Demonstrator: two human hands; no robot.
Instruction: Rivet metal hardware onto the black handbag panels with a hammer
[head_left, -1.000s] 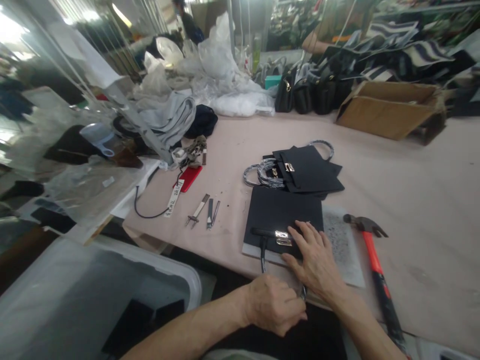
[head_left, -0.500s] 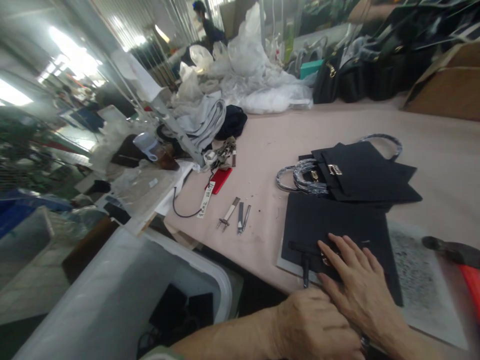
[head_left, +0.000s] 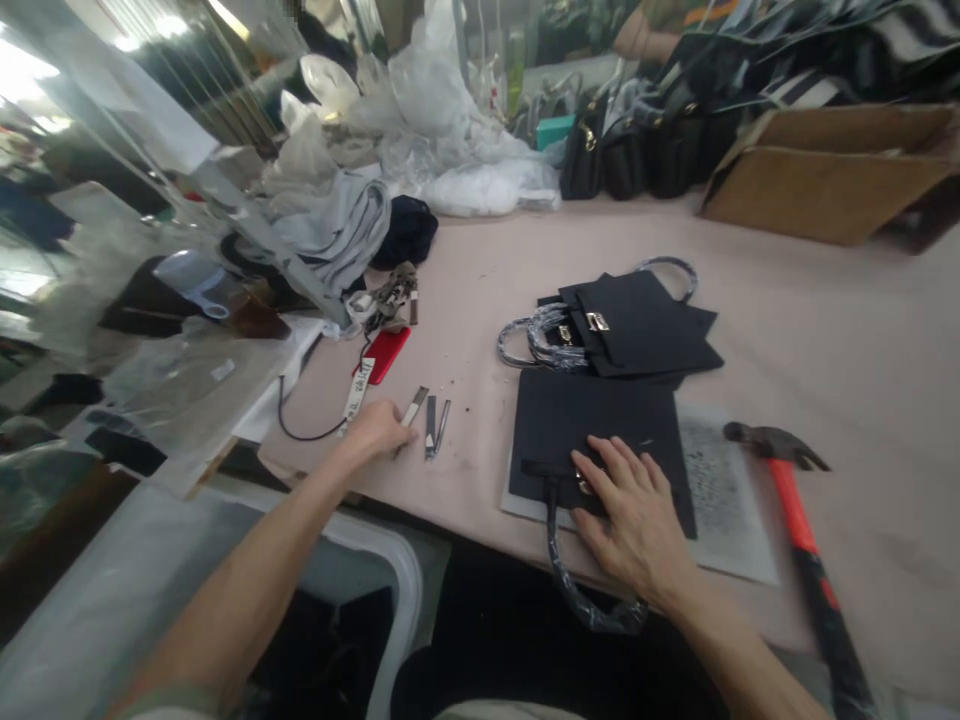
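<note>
My left hand [head_left: 379,432] reaches to the table's left front side. Its fingers are closed around the lower end of a two-pronged metal punch [head_left: 418,402], whose prongs are hidden. Two slim metal tools [head_left: 430,425] lie just right of it. Fingers spread, my right hand [head_left: 630,510] rests flat on a black bag panel [head_left: 596,410], beside a small gold-coloured clasp [head_left: 583,483]. From this panel a plastic-wrapped handle [head_left: 570,585] hangs over the table edge. Beneath the panel is a pale, speckled board [head_left: 724,500].
Right of the board lies a claw hammer [head_left: 799,510]. More black bag panels [head_left: 637,320] with wrapped handles are stacked behind. A red case [head_left: 388,355] lies left, and a white bin [head_left: 409,570] stands below the edge. Finished bags [head_left: 626,155] and a cardboard box [head_left: 817,190] line the back.
My left hand has moved left from beside my right hand to the punch. The wrapped handle it covered now hangs in sight. My right hand stays on the panel; the view has shifted right.
</note>
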